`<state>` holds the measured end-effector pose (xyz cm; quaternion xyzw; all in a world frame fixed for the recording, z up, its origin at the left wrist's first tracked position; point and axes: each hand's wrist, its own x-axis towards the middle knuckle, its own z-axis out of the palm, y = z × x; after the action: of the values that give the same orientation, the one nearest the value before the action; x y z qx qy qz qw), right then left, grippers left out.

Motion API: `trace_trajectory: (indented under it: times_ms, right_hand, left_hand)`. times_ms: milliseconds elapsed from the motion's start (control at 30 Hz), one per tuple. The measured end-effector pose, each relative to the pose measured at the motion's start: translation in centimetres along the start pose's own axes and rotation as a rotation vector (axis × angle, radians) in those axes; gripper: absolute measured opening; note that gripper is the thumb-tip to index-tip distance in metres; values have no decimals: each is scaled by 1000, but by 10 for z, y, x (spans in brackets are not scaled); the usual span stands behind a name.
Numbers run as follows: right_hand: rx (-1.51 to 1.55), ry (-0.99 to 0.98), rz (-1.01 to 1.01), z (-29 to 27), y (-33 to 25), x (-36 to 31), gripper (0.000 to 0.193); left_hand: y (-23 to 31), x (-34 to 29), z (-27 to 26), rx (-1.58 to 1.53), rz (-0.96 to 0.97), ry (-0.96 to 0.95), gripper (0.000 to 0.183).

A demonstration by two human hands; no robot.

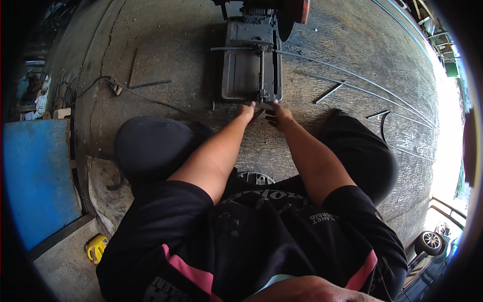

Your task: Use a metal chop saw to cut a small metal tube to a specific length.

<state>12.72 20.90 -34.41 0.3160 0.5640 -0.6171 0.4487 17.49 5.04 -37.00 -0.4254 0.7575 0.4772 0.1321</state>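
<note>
A grey chop saw [232,75] stands on the floor ahead, its dark cutting disc [286,24] at the far right end. A thin metal rod [229,49] lies crosswise over the base, against the vise. The vise screw [262,70] runs toward me and ends in a crank handle [264,105] at the near edge. My left hand [245,112] is closed at the handle's left side, its fingertips partly hidden. On the other side, my right hand [282,116] has its thumb on top and fingers curled below the handle.
Long thin metal rods [362,85] stretch across the floor at right, beside short cut pieces [329,92]. A cable [151,100] and an angled bar [151,83] lie at left. A blue panel [40,176] and a yellow tape measure [96,248] are at far left.
</note>
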Motion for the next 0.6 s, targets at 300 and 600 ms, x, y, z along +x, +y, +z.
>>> trace_trajectory:
  times_ms: [300, 600]
  right_hand:
    - [208, -25, -100, -19, 7, 25, 51]
    - [118, -19, 14, -20, 11, 13, 59]
  left_hand:
    - [-10, -8, 28, 223, 157, 9, 102]
    - [-11, -10, -9, 566, 44, -50, 95]
